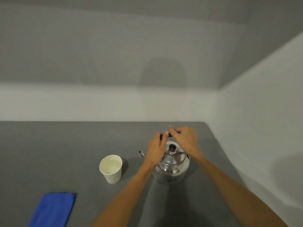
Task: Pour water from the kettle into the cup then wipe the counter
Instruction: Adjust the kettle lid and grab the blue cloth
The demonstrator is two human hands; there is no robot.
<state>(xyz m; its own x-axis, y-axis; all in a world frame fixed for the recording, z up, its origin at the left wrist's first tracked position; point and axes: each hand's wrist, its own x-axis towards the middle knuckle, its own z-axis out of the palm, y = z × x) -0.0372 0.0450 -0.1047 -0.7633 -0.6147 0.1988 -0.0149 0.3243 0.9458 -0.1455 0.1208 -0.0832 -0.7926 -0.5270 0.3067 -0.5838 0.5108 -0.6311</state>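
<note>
A shiny steel kettle (172, 167) stands upright on the grey counter (65, 145), its thin spout pointing left toward a white paper cup (111, 168). The cup stands a short way left of the kettle and holds water. The kettle's black handle is raised over the lid. My left hand (156, 149) grips the handle's left end. My right hand (184, 139) holds its right end, fingers curled over it. A folded blue cloth (53, 209) lies flat at the counter's near left, far from both hands.
The counter ends at a pale wall behind and another wall on the right, forming a corner just beyond the kettle. A small wet drop shows at the cup's base.
</note>
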